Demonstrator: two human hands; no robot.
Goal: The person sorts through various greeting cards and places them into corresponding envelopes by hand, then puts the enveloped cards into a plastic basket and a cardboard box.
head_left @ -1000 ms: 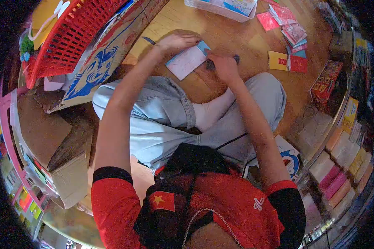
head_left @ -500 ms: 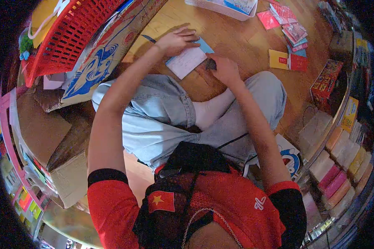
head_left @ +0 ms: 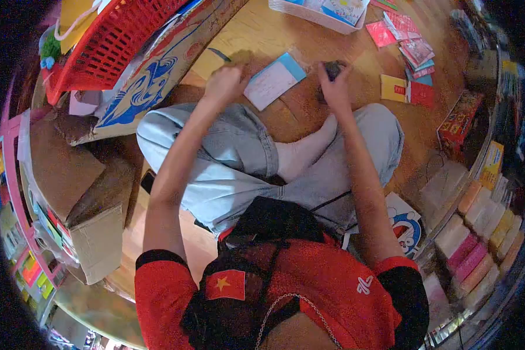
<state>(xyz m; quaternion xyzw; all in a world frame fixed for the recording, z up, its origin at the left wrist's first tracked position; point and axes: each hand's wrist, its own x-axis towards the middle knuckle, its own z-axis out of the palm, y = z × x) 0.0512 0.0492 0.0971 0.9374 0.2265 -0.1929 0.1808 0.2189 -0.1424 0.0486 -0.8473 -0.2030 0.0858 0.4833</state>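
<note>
On the wooden floor in front of my crossed legs lies a white paper packet with a blue strip along its far right end. My left hand is just left of it, apart from it, fingers curled in and their tips hidden. Beyond that hand a slim dark pen-like object lies on the floor. To the right of the packet, my right hand is closed around a small dark object, whose kind I cannot make out.
A white basket holding packets stands ahead. Pink and red packets and a yellow-and-red envelope lie to the right. At left are a red plastic basket and an opened cardboard box. Stacked goods line the right.
Both hands have come off the paper packet, which now lies uncovered. My left hand moved left and nearer; my right hand moved right, still holding the dark object. The view shifted slightly.
</note>
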